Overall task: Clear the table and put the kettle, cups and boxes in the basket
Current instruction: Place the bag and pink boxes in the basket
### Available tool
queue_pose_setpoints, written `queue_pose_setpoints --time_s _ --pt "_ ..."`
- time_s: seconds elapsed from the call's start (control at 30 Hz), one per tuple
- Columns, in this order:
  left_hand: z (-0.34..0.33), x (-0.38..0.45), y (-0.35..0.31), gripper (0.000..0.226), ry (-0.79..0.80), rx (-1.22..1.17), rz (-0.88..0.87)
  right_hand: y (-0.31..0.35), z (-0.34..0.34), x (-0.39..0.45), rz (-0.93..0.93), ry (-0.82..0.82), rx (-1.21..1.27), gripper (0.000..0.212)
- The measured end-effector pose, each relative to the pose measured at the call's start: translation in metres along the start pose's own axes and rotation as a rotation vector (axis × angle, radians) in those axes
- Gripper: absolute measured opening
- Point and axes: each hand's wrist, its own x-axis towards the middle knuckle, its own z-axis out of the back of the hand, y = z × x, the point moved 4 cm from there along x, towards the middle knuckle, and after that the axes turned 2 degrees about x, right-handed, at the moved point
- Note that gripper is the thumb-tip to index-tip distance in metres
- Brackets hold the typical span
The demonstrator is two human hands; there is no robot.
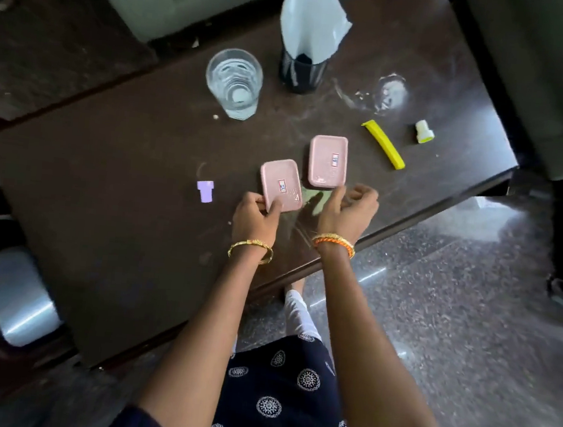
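Two small pink boxes lie on the dark table (pixel 103 196). My left hand (pixel 255 216) grips the near-left corner of the nearer pink box (pixel 281 184). The farther pink box (pixel 327 160) sits just right of it, and my right hand (pixel 347 209) is curled at its near edge, touching a clear, greenish thing beneath it; the grip is unclear. A clear glass (pixel 234 83) stands at the back. Neither a kettle nor a basket is in view.
A dark holder with white paper (pixel 302 67) stands behind the boxes. A yellow clip (pixel 383 144), a small white-yellow cap (pixel 423 132) and a purple cap (pixel 205 190) lie on the table. White smears mark the back right. Sofas border the table.
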Motion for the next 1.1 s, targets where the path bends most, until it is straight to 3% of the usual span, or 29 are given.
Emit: queue_pose_setpoints --time_s 0.13,0.3,0.4,0.6,0.77,0.83,0.93,1.1 --pt "-0.008 0.005 -0.006 0.028 -0.061 -0.008 0.07 -0.004 -0.005 0.046 -0.126 0.206 0.022 0.04" --pt "-0.014 0.011 0.001 0.028 -0.042 -0.114 0.21 -0.001 -0.019 0.067 -0.157 0.448 -0.089 0.022" --pt "-0.018 0.014 0.005 0.027 -0.027 -0.165 0.252 -0.005 -0.022 0.069 -0.128 0.468 -0.119 0.014" --pt "-0.02 0.018 0.007 0.023 -0.023 -0.278 0.201 -0.016 -0.017 0.069 -0.175 0.439 -0.059 0.021" --pt "-0.004 0.016 0.01 0.024 -0.045 -0.392 0.191 -0.013 -0.004 0.063 -0.233 0.38 0.174 0.009" --pt "0.009 0.014 0.013 0.022 -0.056 -0.435 0.177 -0.008 -0.002 0.056 -0.24 0.416 0.237 0.016" --pt "0.029 0.007 0.019 0.016 -0.051 -0.508 0.152 0.004 -0.002 0.034 -0.215 0.575 0.251 0.016" --pt "0.063 -0.007 0.034 0.031 0.025 -0.694 0.135 0.023 -0.017 -0.024 -0.202 0.894 0.218 0.013"
